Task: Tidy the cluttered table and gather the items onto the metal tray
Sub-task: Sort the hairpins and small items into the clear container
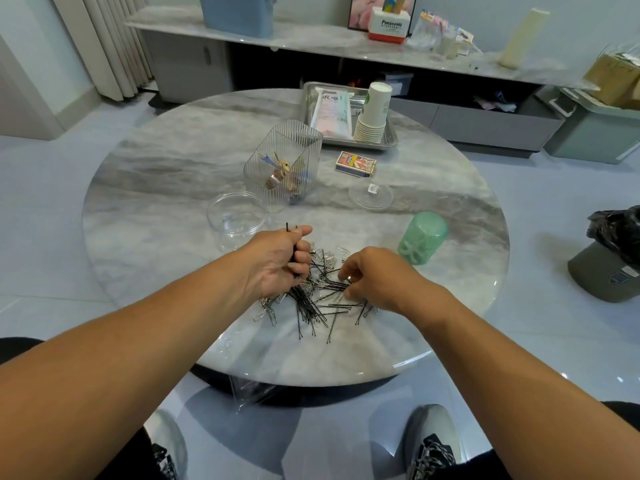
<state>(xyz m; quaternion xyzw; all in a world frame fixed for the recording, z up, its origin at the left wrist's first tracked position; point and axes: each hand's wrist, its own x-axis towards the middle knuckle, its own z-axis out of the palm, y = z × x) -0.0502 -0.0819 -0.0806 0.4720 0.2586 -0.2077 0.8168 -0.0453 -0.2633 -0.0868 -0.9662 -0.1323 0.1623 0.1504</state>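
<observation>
A loose pile of black bobby pins (322,308) mixed with silver paper clips (268,311) lies near the front of the round marble table (166,174). My left hand (277,261) grips a bundle of bobby pins upright in its fist. Just to the right, my right hand (372,275) pinches pins at the pile's edge. The metal tray (393,138) stands at the table's far side and holds a white packet (330,110) and a stack of paper cups (374,112).
On the table: a clear ribbed container (284,161) with hair clips inside, a clear round tub (237,216), its clear lid (370,196), a small card box (356,163), a green cup (422,237) lying on its side. Beyond are a low shelf and bins.
</observation>
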